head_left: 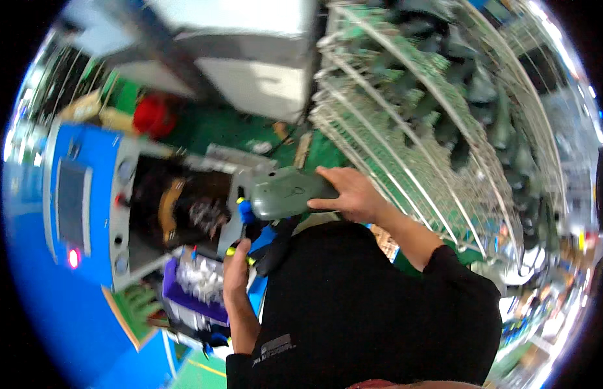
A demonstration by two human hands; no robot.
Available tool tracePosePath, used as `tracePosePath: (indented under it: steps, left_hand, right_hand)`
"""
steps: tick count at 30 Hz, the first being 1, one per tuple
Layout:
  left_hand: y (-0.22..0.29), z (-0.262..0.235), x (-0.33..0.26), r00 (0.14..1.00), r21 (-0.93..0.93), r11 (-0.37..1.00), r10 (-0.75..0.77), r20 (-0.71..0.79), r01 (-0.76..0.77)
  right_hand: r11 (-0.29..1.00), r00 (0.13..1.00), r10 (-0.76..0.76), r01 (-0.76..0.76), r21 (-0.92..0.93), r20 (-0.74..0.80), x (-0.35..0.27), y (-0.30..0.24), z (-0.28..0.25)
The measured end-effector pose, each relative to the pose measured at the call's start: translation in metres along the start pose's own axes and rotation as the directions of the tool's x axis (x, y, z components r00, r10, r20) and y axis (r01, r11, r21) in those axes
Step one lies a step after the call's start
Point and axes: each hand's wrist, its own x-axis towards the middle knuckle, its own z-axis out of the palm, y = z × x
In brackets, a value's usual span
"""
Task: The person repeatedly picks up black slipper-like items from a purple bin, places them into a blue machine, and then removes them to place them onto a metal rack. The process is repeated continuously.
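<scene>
My right hand grips the right end of a smooth, rounded grey-green moulded piece, thumb on top and fingers along its far edge. A small dark hole shows near the piece's far left corner. My left hand is closed around a slim black tool with blue and yellow bands. Its upper end stands close beside the left end of the green piece; whether the two touch, I cannot tell. Blur hides the tool's exact kind.
On the left stands a blue machine with a screen, a lit red lamp and a dark opening. A purple bin of whitish small parts sits below it. To the right, a wire rack carries several dark green pieces. Behind is a red bucket.
</scene>
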Motion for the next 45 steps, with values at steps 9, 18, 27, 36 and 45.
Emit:
tracePosePath:
  steps: [9,18,27,36,45]
  left_hand:
    - [0.041,0.085,0.016,0.993,0.074,0.993,0.090,0.079,-0.096]
    - [0.032,0.068,0.043,0.950,0.246,0.939,-0.278,0.142,0.238]
    - [-0.017,-0.012,-0.037,0.958,-0.113,0.960,-0.267,-0.106,0.255]
    - [-0.149,-0.181,-0.244,0.774,-0.593,0.597,0.078,-0.628,-0.541]
    - [-0.312,-0.305,-0.193,0.324,0.147,0.579,-0.214,-0.922,0.802]
  right_hand:
    - [-0.001,-0.119,0.940,-0.938,0.347,-0.319,-0.201,0.050,0.089]
    - [-0.181,-0.466,0.852,-0.691,0.700,-0.240,-0.394,0.324,0.100]
    - [-0.207,-0.138,0.939,-0.958,-0.198,-0.314,-0.337,0.326,0.134]
    - [-0.226,-0.226,0.970,-0.974,-0.009,0.084,-0.253,0.223,0.277]
    - [0.121,0.228,0.800,-0.967,0.222,0.554,0.007,0.086,0.299]
